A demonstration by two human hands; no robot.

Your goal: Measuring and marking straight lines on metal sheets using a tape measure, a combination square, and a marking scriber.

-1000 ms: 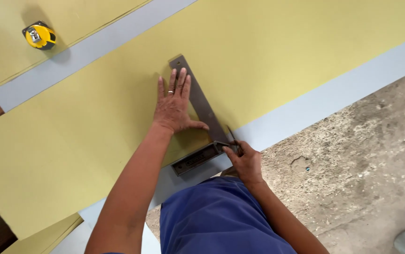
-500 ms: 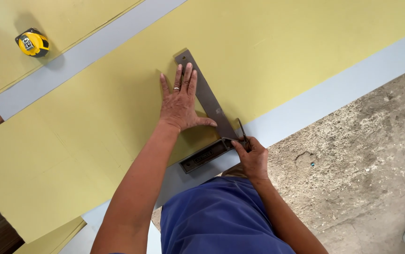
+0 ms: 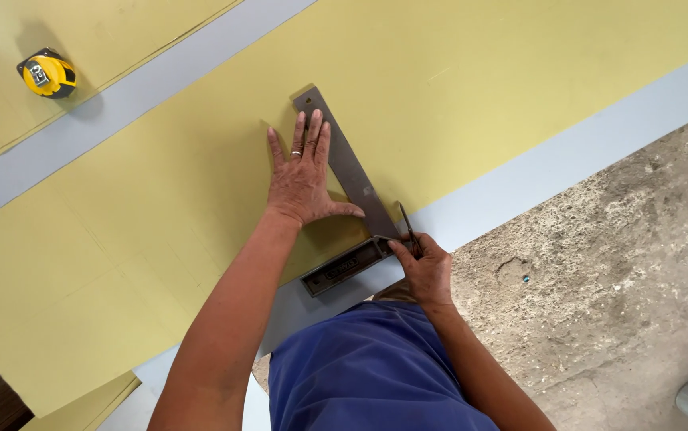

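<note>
Head view shows the left hand [image 3: 306,179] spread flat pinning a metal try square [image 3: 349,177] on the yellow sheet [image 3: 519,88], right hand [image 3: 424,267] pinching a pencil [image 3: 405,225] just beside its blade, marking

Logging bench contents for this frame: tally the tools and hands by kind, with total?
Grey metal try square: 1
Thin dark marking tool in right hand: 1
Yellow round tape measure: 1
Bare hands, left hand flat beside the square blade, right hand: 2
Total: 5
</note>
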